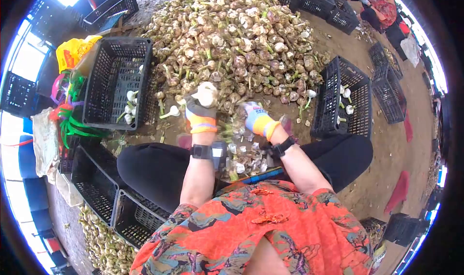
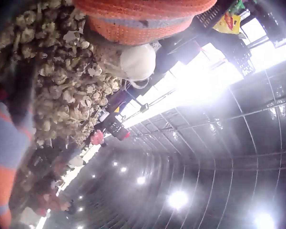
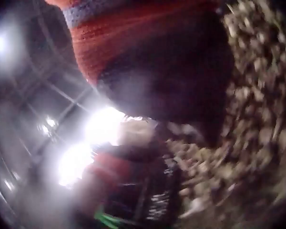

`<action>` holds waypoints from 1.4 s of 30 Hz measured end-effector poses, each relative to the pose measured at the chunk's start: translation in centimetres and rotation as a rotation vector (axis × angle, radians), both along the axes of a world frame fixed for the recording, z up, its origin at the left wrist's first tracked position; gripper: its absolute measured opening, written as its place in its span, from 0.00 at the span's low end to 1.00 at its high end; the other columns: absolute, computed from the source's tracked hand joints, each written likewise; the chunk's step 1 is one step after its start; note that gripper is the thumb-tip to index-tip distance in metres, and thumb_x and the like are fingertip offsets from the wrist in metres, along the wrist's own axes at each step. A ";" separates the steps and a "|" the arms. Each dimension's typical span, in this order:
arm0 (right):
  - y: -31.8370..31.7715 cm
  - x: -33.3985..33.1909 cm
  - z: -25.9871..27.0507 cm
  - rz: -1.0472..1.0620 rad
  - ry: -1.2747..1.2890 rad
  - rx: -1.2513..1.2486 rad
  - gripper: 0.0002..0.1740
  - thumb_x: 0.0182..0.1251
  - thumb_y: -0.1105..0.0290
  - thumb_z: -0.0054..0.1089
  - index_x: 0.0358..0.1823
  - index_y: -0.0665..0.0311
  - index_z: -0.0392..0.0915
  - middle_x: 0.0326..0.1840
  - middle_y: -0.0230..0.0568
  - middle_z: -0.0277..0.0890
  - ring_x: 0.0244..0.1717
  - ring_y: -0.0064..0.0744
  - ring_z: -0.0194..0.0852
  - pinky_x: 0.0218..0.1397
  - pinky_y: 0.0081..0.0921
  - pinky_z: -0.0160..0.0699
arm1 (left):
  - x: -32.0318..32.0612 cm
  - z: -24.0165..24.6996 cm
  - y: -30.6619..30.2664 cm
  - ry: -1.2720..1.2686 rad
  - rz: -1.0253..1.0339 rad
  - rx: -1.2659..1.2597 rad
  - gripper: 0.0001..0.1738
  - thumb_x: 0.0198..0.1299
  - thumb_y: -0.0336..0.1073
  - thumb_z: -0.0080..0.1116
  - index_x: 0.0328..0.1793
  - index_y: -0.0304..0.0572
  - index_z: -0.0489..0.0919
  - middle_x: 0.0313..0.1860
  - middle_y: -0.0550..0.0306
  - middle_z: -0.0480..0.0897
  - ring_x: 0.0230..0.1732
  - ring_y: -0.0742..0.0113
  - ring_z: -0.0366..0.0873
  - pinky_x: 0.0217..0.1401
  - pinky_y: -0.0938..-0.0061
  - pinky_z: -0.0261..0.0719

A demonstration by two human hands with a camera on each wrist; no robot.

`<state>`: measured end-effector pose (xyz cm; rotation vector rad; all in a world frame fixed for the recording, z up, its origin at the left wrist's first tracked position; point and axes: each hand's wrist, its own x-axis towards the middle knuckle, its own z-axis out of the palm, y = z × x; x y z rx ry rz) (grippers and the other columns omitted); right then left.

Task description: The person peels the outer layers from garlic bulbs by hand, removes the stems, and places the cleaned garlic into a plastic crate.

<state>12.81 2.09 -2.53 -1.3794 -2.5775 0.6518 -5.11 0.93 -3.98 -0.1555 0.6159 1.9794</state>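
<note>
A peeled-looking white garlic bulb (image 1: 206,94) is held in my left hand (image 1: 202,119), which wears an orange and grey knit glove. The same bulb (image 2: 138,63) shows below the glove in the left wrist view. My right hand (image 1: 259,119), gloved alike, is a short way to the right, close over the ground; its fingertips are blurred and I cannot tell whether it holds anything. Beyond both hands rises a large heap of untrimmed garlic (image 1: 232,38). Papery skins and scraps (image 1: 246,156) litter the ground between my legs.
A black crate (image 1: 108,77) at left and another black crate (image 1: 357,77) at right each hold several white bulbs. One loose bulb (image 1: 170,112) lies left of my left hand. More black crates (image 1: 94,178) stand beside my left knee. Another person (image 1: 382,12) sits at far right.
</note>
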 end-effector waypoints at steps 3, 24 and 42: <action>1.8 0.9 -1.5 -0.305 0.644 -0.663 0.24 0.54 0.71 0.56 0.55 0.61 0.67 0.52 0.42 0.70 0.48 0.29 0.70 0.47 0.23 0.72 | 2.8 1.7 0.0 0.251 0.090 -0.081 0.17 0.60 0.47 0.44 0.41 0.40 0.73 0.40 0.50 0.78 0.41 0.57 0.77 0.45 0.66 0.77; 27.2 -6.1 -2.2 -0.475 0.092 0.058 0.21 0.46 0.61 0.59 0.45 0.57 0.76 0.46 0.49 0.74 0.48 0.49 0.71 0.51 0.37 0.69 | 3.1 -3.2 3.0 0.718 -0.163 -0.170 0.31 0.54 0.28 0.55 0.65 0.43 0.58 0.61 0.54 0.62 0.56 0.65 0.64 0.56 0.72 0.68; 4.3 -2.4 4.2 -0.279 1.432 -0.801 0.13 0.54 0.76 0.60 0.42 0.70 0.75 0.39 0.37 0.77 0.36 0.24 0.75 0.41 0.20 0.75 | 5.0 1.8 0.0 0.561 -0.205 0.360 0.41 0.34 0.13 0.61 0.60 0.36 0.62 0.58 0.53 0.67 0.59 0.63 0.65 0.59 0.68 0.68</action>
